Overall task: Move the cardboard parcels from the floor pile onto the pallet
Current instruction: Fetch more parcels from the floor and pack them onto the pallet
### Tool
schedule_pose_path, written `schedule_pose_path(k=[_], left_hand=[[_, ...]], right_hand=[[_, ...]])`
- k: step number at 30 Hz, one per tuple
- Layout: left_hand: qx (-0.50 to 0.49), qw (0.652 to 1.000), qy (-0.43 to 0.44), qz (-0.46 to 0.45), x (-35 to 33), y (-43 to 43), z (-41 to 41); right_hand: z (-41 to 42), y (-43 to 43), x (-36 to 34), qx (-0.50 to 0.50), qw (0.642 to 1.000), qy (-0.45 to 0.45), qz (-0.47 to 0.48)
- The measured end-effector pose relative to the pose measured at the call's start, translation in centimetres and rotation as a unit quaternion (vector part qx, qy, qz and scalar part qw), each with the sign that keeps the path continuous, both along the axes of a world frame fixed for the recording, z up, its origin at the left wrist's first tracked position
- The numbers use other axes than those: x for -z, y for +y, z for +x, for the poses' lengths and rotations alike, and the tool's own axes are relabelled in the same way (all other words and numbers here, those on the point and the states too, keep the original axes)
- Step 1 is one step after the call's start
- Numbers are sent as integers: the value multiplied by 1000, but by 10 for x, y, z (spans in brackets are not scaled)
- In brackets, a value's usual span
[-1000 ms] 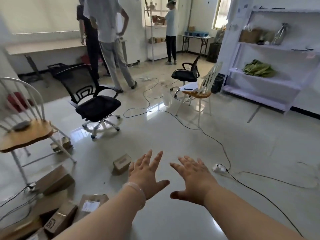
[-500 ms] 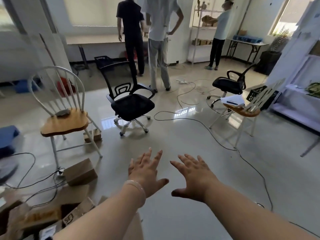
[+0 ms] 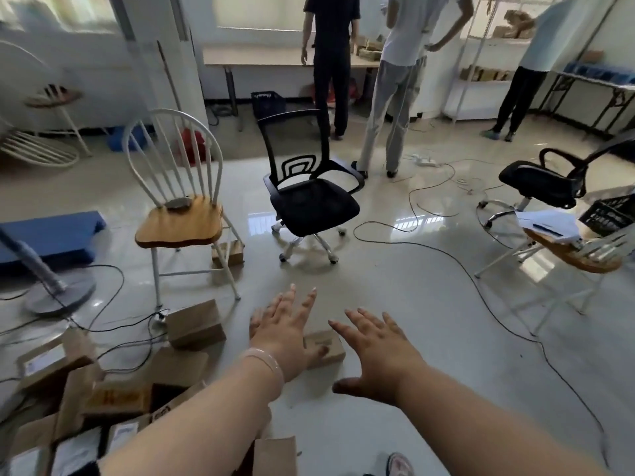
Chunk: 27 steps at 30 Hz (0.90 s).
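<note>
A pile of brown cardboard parcels [image 3: 113, 396] lies on the glossy floor at the lower left. One small parcel [image 3: 326, 347] sits apart from the pile, partly hidden behind my left hand [image 3: 287, 333]. My left hand is stretched out with straight spread fingers in front of that parcel; contact cannot be told. My right hand [image 3: 379, 352] is held out beside it, fingers spread, holding nothing. Another parcel [image 3: 194, 324] stands near the chair leg. A blue pallet [image 3: 51, 235] lies flat at the far left.
A white wooden chair [image 3: 178, 214] and a black office chair [image 3: 309, 197] stand ahead, with a small box [image 3: 228, 252] between them. Cables [image 3: 481, 280] cross the floor. A fan base [image 3: 58, 293] sits at left. Three people [image 3: 395, 80] stand at the back.
The view has swung left and down, bringing the pallet, fan base and more of the pile into sight. Both hands stay outstretched and empty, now over the small separate parcel.
</note>
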<state>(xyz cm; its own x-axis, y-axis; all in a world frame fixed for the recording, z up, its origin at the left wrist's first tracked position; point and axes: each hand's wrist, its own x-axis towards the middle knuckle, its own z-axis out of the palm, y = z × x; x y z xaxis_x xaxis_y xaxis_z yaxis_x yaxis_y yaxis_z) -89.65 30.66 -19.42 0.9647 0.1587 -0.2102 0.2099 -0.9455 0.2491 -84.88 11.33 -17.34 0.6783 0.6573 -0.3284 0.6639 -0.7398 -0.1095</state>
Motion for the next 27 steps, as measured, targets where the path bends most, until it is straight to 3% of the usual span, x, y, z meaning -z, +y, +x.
schedule_pose_path(k=[18, 27], left_hand=[[-236, 971, 36, -17, 36, -28, 179], [-305, 950, 73, -3, 56, 8, 209]], right_hand=[[294, 25, 33, -214, 977, -1, -24], [345, 86, 66, -311, 950, -4, -16]])
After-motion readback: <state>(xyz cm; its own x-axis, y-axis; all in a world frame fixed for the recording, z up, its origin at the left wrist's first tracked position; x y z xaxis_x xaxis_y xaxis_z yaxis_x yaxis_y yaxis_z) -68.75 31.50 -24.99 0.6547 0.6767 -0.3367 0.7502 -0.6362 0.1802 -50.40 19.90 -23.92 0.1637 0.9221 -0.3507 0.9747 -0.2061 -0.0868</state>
